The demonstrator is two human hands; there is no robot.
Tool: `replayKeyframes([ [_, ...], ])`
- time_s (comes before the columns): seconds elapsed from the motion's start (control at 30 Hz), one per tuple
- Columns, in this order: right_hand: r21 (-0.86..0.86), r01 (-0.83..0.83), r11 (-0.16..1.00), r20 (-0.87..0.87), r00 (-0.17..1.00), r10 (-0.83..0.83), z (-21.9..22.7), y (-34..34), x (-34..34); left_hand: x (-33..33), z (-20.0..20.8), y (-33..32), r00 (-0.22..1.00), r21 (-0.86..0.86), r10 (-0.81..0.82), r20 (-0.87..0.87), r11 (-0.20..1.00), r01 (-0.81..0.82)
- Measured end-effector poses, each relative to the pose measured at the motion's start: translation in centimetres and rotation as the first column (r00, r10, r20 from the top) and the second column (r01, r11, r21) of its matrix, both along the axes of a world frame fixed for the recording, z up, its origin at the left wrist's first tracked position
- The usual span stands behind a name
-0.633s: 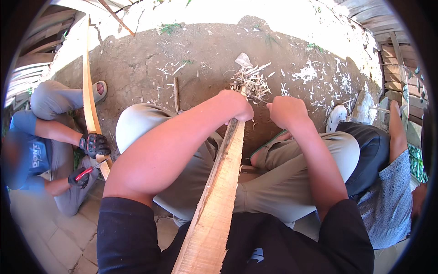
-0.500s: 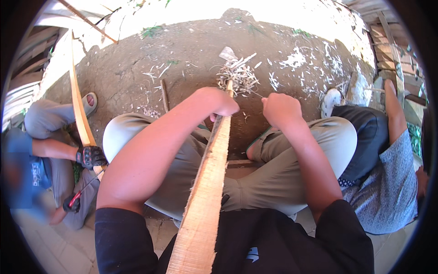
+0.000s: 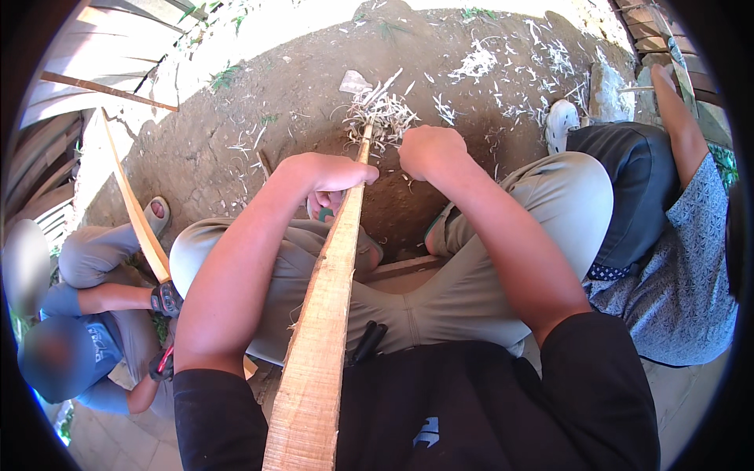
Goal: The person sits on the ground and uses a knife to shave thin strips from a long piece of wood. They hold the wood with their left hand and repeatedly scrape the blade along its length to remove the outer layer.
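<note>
A long strip of pale wood (image 3: 314,337) runs from my torso, out between my knees. It narrows toward its far end, which reaches a heap of curled wood shavings (image 3: 385,118) on the ground. My left hand (image 3: 330,174) is closed round the narrow part, its thumb side over the wood. My right hand (image 3: 432,151) is a closed fist just right of the strip, near the shavings. A thin pointed tool stuck out of this fist half a second ago; my hand hides it now.
On the left, a person in gloves (image 3: 165,298) holds another wood strip (image 3: 133,204). A second person's patterned clothing (image 3: 667,259) shows close on the right. A pale stone (image 3: 356,82) lies behind the shavings. Two short dark rods (image 3: 369,341) are at my lap.
My right fist has moved left and slightly farther out, closer to the strip. My view has shifted, so the strip and left hand appear farther left.
</note>
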State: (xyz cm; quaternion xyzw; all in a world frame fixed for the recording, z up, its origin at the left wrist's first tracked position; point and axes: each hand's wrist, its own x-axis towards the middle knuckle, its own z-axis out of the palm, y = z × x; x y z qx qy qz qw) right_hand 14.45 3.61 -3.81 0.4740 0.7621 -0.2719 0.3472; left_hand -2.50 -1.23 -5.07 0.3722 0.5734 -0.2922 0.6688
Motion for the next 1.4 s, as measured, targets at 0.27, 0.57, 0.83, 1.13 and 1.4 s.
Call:
replayKeyframes([
  [0.27, 0.081, 0.017, 0.997, -0.006, 1.000, -0.016, 0.7, 1.2, 0.1, 0.9, 0.2, -0.1, 0.997, 0.078, 0.033, -0.069, 0.997, -0.027],
  [0.57, 0.062, -0.014, 0.998, 0.018, 1.000, 0.013, -0.4, -1.0, -1.2, 1.2, 0.2, 0.0, 0.997, 0.024, 0.015, -0.080, 1.000, -0.014],
  [0.83, 0.020, -0.005, 1.000, 0.088, 0.996, 0.004, -4.2, -1.9, -1.0, 0.8, -0.3, -0.2, 0.997, 0.025, 0.018, -0.072, 1.000, -0.016],
  [1.13, 0.045, 0.094, 0.995, 0.007, 0.995, -0.095, -9.6, -2.0, -0.3, 1.5, 0.0, 0.3, 0.996, 0.055, -0.050, -0.070, 0.997, 0.054],
  [1.4, 0.034, -0.094, 0.995, 0.073, 0.993, 0.091, -6.4, -0.9, -1.8, 1.1, 0.2, 0.3, 0.995, 0.088, -0.087, -0.049, 0.992, 0.091],
])
